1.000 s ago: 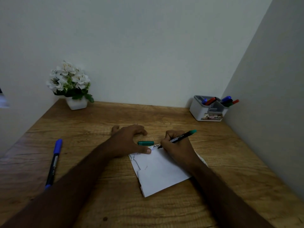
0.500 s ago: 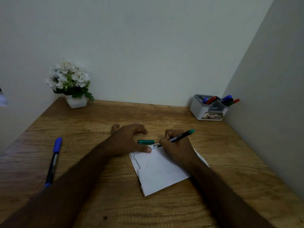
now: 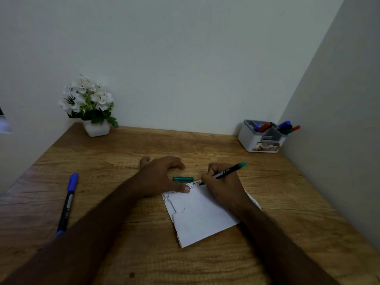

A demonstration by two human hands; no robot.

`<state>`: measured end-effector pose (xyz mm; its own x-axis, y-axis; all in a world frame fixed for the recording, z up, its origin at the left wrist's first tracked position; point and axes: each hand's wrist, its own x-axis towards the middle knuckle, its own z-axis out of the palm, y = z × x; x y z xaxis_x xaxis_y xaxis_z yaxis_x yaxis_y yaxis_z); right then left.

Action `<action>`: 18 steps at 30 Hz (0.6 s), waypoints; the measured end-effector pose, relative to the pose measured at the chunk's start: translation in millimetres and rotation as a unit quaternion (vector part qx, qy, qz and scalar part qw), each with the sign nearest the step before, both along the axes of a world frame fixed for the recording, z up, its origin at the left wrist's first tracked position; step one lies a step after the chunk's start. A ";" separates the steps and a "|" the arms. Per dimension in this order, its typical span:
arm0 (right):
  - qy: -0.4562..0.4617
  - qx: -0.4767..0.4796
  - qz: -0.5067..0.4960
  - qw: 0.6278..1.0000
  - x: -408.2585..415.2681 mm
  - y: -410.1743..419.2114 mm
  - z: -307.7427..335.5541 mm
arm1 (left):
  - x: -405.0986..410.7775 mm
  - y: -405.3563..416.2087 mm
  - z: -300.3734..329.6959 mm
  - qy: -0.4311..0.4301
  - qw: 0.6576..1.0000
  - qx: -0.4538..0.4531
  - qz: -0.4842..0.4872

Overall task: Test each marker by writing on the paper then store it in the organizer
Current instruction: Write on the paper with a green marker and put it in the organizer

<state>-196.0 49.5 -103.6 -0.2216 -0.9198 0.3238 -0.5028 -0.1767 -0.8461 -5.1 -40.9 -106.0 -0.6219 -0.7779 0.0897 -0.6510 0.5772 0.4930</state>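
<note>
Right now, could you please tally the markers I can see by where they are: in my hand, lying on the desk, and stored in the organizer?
In the right hand: 1, the green marker
Lying on the desk: 1, the blue marker
In the organizer, as far as visible: 5
Total: 7

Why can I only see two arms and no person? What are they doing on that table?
The camera sits on the person's head, looking down, so you see only their arms. The right hand holds a green marker and writes on the white paper. The left hand presses the paper still with its thumb. The marker's green cap lies just beyond the paper. A blue marker waits at the left. Far right, a grey organizer holds more markers. A flower pot stands at the back.
</note>
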 end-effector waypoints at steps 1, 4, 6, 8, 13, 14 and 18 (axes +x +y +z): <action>-0.001 -0.003 -0.001 1.000 -0.1 -0.3 0.2 | 0.0 0.1 0.1 0.001 1.000 0.000 0.002; 0.004 0.003 0.000 1.000 0.1 -0.9 0.0 | -0.4 -0.4 -0.8 0.001 1.000 0.000 0.006; -0.002 0.007 0.001 1.000 -0.2 -0.5 0.0 | -0.3 -0.5 -1.3 0.002 1.000 0.002 0.003; -0.010 0.004 0.000 1.000 0.0 0.0 0.5 | 0.1 -0.5 -1.2 0.001 1.000 0.002 0.004; -0.007 0.006 -0.003 1.000 0.9 -0.7 -0.2 | -1.4 0.7 0.6 -0.002 1.000 -0.002 0.010; -0.006 0.006 -0.005 1.000 0.9 -0.9 -0.1 | -1.4 0.9 1.0 -0.001 1.000 -0.002 0.010; 0.000 -0.002 -0.005 1.000 -0.7 -1.5 -0.6 | -0.7 1.1 1.3 0.003 1.000 -0.002 0.010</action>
